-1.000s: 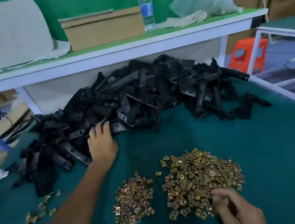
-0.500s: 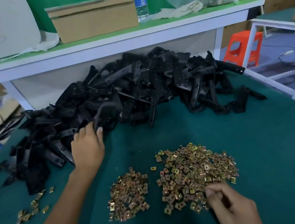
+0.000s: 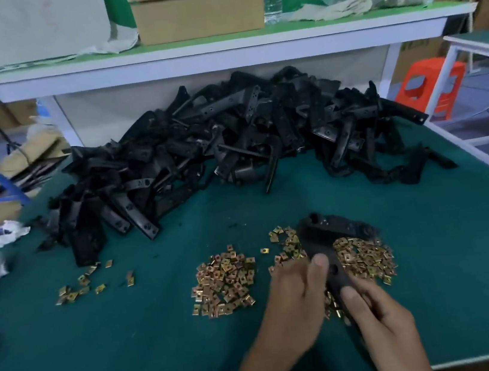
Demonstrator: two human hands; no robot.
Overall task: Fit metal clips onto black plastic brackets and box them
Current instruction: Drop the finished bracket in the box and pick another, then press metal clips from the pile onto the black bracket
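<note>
Desk: Widest first?

Photographer: Green-topped work table (image 3: 452,266), carrying the heap of black brackets (image 3: 231,143) along its far side. Above and behind the heap, a white shelf (image 3: 218,52), used for storage, judging by the cardboard box (image 3: 197,12) parked directly over the heap's middle. Possibly the box for finished pieces, though impossible to confirm.

Desk: And the clips?

Photographer: Two brass-coloured mounds in front of the heap, on the near side. Larger clip pile (image 3: 365,259) before the heap's right half, smaller clip pile (image 3: 224,282) before its centre. Laid close, presumably, to keep both parts within a short reach. Stray clips (image 3: 83,286) scattered just off the heap's left foot.

Desk: Hands?

Photographer: Both in front of the heap, well clear of it, sharing a single bracket (image 3: 319,245). Left hand (image 3: 296,297) wrapped round its middle, thumb pressed on top — steadying, by the look. Right hand (image 3: 378,317) curled about the near end, thumb on the upper face. Clip between those fingers or not, cannot tell. Bracket angled with its far end pointing back at the heap and its near end presented to the right hand — apparently ready for a clip to be pushed on.

Desk: Stage?

Photographer: Fitting only beginning, at a guess. Nothing visibly boxed.
</note>
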